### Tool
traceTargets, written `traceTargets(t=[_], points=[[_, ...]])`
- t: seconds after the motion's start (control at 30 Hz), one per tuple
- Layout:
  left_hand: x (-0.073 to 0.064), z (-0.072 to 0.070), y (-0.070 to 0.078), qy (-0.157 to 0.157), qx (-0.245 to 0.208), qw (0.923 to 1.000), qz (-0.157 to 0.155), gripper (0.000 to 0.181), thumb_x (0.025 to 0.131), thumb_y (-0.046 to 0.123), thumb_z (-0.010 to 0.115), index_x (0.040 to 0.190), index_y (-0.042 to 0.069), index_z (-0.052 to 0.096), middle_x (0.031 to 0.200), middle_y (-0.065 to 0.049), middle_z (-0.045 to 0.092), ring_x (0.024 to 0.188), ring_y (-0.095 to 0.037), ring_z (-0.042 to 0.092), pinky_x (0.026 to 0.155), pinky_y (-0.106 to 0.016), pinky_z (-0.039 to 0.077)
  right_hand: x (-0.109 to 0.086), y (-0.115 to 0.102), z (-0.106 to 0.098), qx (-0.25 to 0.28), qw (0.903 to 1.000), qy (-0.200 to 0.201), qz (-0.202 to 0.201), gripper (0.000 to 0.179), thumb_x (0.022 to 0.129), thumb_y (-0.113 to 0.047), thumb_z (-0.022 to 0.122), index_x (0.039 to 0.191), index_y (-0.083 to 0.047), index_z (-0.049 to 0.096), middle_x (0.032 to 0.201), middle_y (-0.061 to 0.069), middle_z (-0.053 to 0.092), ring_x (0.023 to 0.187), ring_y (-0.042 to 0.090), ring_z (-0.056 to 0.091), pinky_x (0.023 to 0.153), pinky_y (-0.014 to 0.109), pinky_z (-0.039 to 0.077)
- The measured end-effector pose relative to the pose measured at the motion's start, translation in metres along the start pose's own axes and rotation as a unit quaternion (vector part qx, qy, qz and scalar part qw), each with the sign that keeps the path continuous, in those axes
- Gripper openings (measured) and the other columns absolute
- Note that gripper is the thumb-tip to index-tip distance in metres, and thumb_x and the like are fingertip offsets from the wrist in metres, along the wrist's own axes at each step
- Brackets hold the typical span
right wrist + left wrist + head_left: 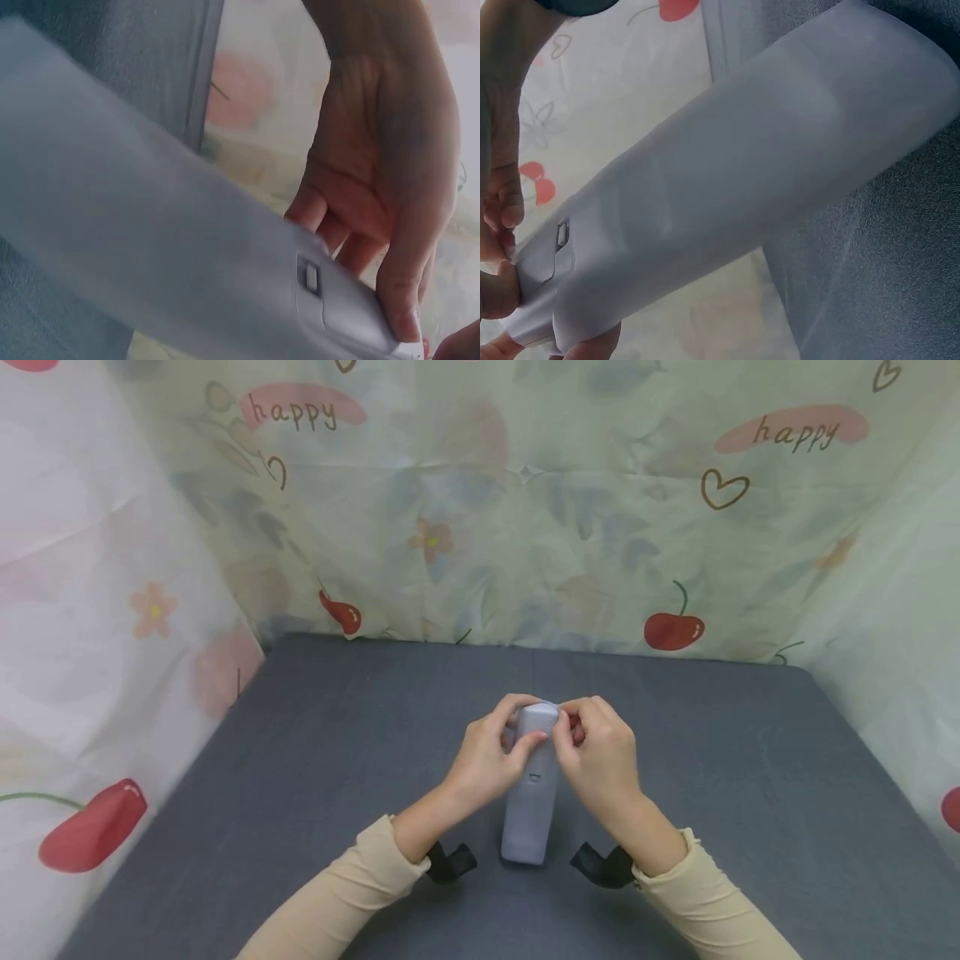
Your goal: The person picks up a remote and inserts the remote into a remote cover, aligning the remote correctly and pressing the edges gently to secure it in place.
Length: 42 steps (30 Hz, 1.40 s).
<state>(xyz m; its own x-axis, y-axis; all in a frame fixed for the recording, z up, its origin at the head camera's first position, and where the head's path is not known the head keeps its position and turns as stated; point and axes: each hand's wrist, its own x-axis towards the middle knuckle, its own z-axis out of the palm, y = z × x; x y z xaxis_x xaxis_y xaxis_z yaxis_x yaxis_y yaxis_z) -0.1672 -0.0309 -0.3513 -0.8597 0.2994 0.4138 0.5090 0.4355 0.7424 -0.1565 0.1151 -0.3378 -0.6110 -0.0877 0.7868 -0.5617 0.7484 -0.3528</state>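
Observation:
A long, light grey plastic device (529, 814) with rounded edges stands tilted over the table, its lower end near the dark surface. A small rectangular latch (309, 277) shows beside a panel seam near its upper end. My left hand (482, 755) grips that upper end, thumb on the front face and fingers round the far side. At the upper right corner, my right hand (602, 757) pinches the edge between thumb and curled fingers. What the right fingertips hold there is partly hidden. The device's exact kind cannot be told.
A dark grey cloth-covered table (337, 727) lies under both hands. Behind it hangs a patterned curtain (495, 560) with cherries, hearts and writing; similar cloth hangs at both sides. Black straps (452, 863) sit at the wrists by the beige sleeves (352, 885).

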Motion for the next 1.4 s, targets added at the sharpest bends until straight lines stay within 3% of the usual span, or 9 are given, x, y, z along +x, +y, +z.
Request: traceTargets(t=[0.3,0.4,0.53,0.6,0.73,0.8,0.9,1.17,1.4], points=[[0.002,-0.004,0.002,0.011,-0.019,0.9998,-0.002,0.035,0.090,0.019,0.061,0.123,0.012,0.052,0.088,-0.012,0.062,0.053,-0.010,0.048,0.047,-0.018,0.040,0.000,-0.008,0.001,-0.003,0.9999,0.014,0.002,0.004,0.078,0.008,0.059,0.079,0.006,0.063,0.063,0.010,0.052,0.054,0.016,0.045,0.047,0.025,0.039],[0.002,-0.008,0.004,0.013,-0.034,0.9993,-0.002,0.035,0.090,0.017,0.061,0.123,0.011,0.053,0.089,-0.013,0.062,0.060,-0.015,0.057,0.051,-0.019,0.045,-0.001,-0.008,-0.003,0.007,0.9999,-0.012,0.007,0.007,0.080,0.005,0.063,0.087,0.007,0.066,0.068,0.011,0.055,0.057,0.014,0.047,0.049,0.025,0.043],[0.002,-0.013,0.003,0.008,-0.093,0.9954,-0.022,0.035,0.091,0.015,0.060,0.124,0.012,0.053,0.096,-0.016,0.064,0.072,-0.024,0.067,0.058,-0.023,0.051,0.001,-0.003,-0.011,0.073,0.9944,-0.064,0.042,0.017,0.082,0.000,0.067,0.098,0.002,0.067,0.080,0.009,0.060,0.065,0.012,0.053,0.055,0.023,0.049],[0.002,-0.015,0.002,0.000,-0.127,0.9915,-0.031,0.035,0.091,0.014,0.059,0.126,0.012,0.052,0.102,-0.018,0.064,0.077,-0.027,0.069,0.060,-0.025,0.052,0.002,0.002,-0.015,0.121,0.9852,-0.091,0.080,0.020,0.084,-0.004,0.066,0.104,-0.002,0.066,0.089,0.009,0.062,0.072,0.012,0.057,0.060,0.021,0.052],[0.004,-0.017,0.001,-0.016,-0.165,0.9855,-0.036,0.035,0.092,0.013,0.058,0.126,0.011,0.051,0.108,-0.019,0.062,0.081,-0.028,0.068,0.064,-0.026,0.052,0.005,0.013,-0.019,0.212,0.9532,-0.154,0.150,0.026,0.089,-0.010,0.062,0.115,-0.007,0.059,0.106,0.011,0.063,0.086,0.014,0.065,0.070,0.019,0.054],[0.005,-0.017,0.000,-0.016,-0.172,0.9843,-0.038,0.035,0.092,0.013,0.059,0.126,0.011,0.051,0.109,-0.019,0.061,0.081,-0.027,0.068,0.065,-0.025,0.052,0.005,0.016,-0.019,0.247,0.9362,-0.186,0.167,0.032,0.090,-0.011,0.060,0.122,-0.008,0.054,0.109,0.014,0.065,0.089,0.017,0.067,0.073,0.021,0.054],[0.005,-0.017,-0.001,-0.015,-0.177,0.9833,-0.042,0.035,0.092,0.013,0.058,0.126,0.012,0.051,0.109,-0.018,0.061,0.082,-0.027,0.068,0.065,-0.025,0.052,0.002,0.017,-0.016,0.267,0.9259,-0.206,0.170,0.039,0.090,-0.010,0.061,0.127,-0.008,0.050,0.107,0.019,0.066,0.089,0.021,0.069,0.074,0.023,0.054],[0.003,-0.015,-0.004,-0.008,-0.161,0.9862,-0.039,0.035,0.091,0.014,0.060,0.125,0.011,0.051,0.107,-0.018,0.062,0.084,-0.026,0.068,0.068,-0.027,0.053,-0.006,0.013,-0.007,0.283,0.9207,-0.186,0.193,0.051,0.082,-0.008,0.070,0.129,-0.010,0.048,0.103,0.019,0.067,0.085,0.007,0.065,0.074,0.021,0.054],[0.002,-0.016,-0.003,-0.027,-0.165,0.9850,-0.044,0.038,0.091,0.014,0.060,0.127,0.012,0.049,0.110,-0.017,0.060,0.092,-0.027,0.066,0.073,-0.028,0.054,-0.009,0.013,-0.004,0.284,0.9315,-0.154,0.167,0.050,0.080,-0.004,0.070,0.125,-0.006,0.049,0.099,0.018,0.066,0.081,0.002,0.064,0.072,0.020,0.054]])
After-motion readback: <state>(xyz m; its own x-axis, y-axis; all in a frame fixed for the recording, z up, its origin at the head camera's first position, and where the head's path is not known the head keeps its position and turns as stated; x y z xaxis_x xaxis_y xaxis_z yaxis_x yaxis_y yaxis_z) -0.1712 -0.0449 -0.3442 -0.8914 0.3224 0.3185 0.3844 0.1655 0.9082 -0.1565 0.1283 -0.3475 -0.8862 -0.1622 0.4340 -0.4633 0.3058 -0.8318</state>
